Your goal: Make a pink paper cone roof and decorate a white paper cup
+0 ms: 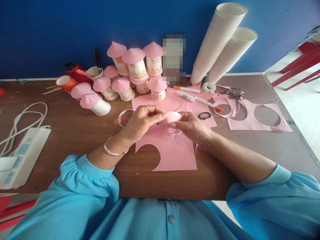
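A small pink paper piece [173,117], folded or curved, is held between both hands above the middle of the table. My left hand [145,121] pinches its left edge between thumb and fingers. Its right side is gripped by my right hand [193,126], the thumb in front and the other fingers partly hidden. Beneath the hands lie pink paper sheets [178,156] with round cut-outs. Left of them, a roll of tape [125,118] lies partly behind my left wrist. Beyond stand several decorated paper cups [135,68] with pink cone tops.
Two tall stacks of white cups [217,40] lean against the blue wall. Markers [187,89], clear tape [208,87] and black-handled scissors [205,115] lie on the wooden table [175,186]. A white power strip [26,156] with a cable is at the left.
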The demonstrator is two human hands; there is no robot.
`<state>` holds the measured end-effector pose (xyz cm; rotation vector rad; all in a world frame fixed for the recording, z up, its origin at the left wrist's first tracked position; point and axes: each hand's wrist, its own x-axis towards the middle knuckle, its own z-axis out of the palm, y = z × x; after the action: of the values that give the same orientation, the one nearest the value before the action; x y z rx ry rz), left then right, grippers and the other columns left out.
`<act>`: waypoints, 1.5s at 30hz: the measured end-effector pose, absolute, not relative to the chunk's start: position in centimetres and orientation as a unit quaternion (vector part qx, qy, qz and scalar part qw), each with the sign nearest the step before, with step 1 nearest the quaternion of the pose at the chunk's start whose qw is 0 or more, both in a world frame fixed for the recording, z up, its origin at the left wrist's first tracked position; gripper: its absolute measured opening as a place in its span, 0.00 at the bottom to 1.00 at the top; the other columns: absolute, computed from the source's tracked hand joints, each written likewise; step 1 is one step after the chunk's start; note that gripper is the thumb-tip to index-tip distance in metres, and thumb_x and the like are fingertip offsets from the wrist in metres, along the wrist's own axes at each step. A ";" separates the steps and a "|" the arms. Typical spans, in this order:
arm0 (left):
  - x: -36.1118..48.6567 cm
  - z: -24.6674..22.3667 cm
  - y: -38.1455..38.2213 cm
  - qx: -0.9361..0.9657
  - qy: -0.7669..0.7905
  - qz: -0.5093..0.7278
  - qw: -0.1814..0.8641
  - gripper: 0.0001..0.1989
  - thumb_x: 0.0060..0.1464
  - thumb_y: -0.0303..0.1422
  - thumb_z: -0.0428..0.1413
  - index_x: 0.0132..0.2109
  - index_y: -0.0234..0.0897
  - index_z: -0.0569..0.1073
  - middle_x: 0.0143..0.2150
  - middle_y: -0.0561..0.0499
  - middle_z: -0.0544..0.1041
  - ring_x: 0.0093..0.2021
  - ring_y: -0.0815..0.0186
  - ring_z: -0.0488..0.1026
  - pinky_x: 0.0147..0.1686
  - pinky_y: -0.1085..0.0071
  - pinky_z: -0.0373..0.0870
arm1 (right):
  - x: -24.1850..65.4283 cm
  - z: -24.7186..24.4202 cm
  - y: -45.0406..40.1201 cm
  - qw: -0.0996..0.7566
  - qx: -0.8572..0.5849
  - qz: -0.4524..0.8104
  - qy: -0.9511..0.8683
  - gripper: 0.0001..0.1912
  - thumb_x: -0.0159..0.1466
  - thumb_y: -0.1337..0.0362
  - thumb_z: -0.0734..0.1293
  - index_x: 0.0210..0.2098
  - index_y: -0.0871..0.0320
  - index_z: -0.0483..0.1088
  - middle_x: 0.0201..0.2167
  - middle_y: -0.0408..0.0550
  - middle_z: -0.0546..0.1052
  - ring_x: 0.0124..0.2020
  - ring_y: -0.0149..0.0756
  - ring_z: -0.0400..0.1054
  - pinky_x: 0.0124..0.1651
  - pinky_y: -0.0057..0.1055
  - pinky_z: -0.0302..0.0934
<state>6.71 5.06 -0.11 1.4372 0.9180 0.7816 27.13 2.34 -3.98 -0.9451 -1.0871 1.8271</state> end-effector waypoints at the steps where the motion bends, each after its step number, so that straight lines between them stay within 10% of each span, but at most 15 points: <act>1: 6.7 0.1 5.0 0.630 0.396 0.334 0.578 0.15 0.55 0.44 0.66 0.30 0.36 0.79 0.28 0.52 0.75 0.32 0.68 0.68 0.36 0.69 0.64 | 27.2 -4.0 2.3 0.400 -0.373 0.717 -0.433 0.17 0.51 0.54 0.82 0.35 0.56 0.82 0.28 0.43 0.78 0.32 0.33 0.68 0.37 0.30 0.63; 16: 6.4 -0.7 5.6 0.529 0.399 0.344 0.665 0.11 0.51 0.38 0.69 0.29 0.36 0.80 0.27 0.54 0.75 0.29 0.71 0.67 0.33 0.72 0.64 | 27.3 -3.6 2.6 0.433 -0.335 0.737 -0.396 0.15 0.55 0.56 0.80 0.39 0.56 0.82 0.35 0.46 0.83 0.42 0.40 0.76 0.53 0.37 0.68; 23: 6.4 -1.1 5.9 0.470 0.389 0.354 0.709 0.13 0.48 0.40 0.71 0.29 0.35 0.80 0.26 0.53 0.75 0.27 0.72 0.68 0.30 0.74 0.65 | 27.6 -3.5 2.8 0.470 -0.341 0.737 -0.346 0.14 0.56 0.54 0.79 0.28 0.57 0.78 0.28 0.44 0.78 0.34 0.36 0.73 0.42 0.33 0.69; 45: 8.9 -2.0 3.4 0.337 0.371 0.457 0.735 0.12 0.48 0.39 0.72 0.34 0.36 0.82 0.31 0.51 0.80 0.34 0.71 0.75 0.33 0.76 0.73 | 25.9 -3.1 1.8 0.563 -0.369 0.645 -0.362 0.33 0.52 0.60 0.82 0.53 0.50 0.69 0.40 0.41 0.82 0.43 0.40 0.77 0.54 0.41 0.72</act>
<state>8.85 3.40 -2.02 0.7409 0.8149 1.0036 25.87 1.81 -3.13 -0.8677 -0.8519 1.5185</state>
